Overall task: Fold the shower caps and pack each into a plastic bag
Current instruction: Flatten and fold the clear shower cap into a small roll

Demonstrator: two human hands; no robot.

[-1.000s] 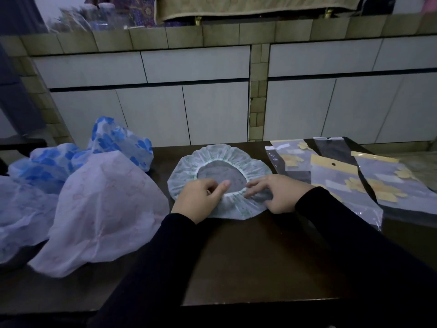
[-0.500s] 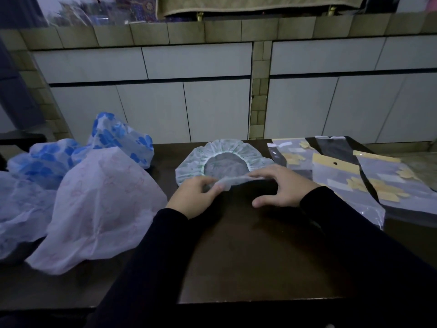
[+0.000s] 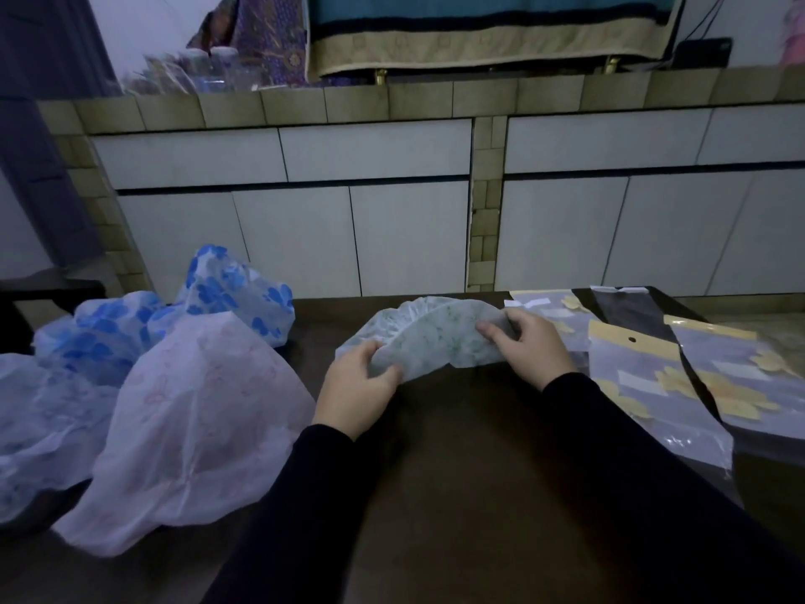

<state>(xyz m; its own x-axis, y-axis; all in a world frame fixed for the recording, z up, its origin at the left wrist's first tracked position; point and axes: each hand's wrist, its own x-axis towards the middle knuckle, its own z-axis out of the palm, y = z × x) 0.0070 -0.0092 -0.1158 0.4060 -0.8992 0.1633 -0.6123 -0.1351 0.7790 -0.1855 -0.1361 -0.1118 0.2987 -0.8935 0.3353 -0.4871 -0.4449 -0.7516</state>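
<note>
A white shower cap with a faint green print (image 3: 435,337) is folded into a half circle at the far middle of the dark table (image 3: 457,451). My left hand (image 3: 359,388) pinches its left corner. My right hand (image 3: 529,342) grips its right end, fingers curled over the fold. Flat plastic bags with yellow header strips (image 3: 653,385) lie to the right of my right hand, overlapping each other.
On the left lies a heap of loose caps: a pale pink-printed one (image 3: 191,420) in front, blue-flowered ones (image 3: 235,294) behind. A tiled counter front with white panels (image 3: 392,237) rises just past the table. Bottles and hanging cloth sit on top of it.
The cap lay open and round on the table; both hands lifted its near edge and brought it over the far half, so it is now a half circle. The view tilted upward.
</note>
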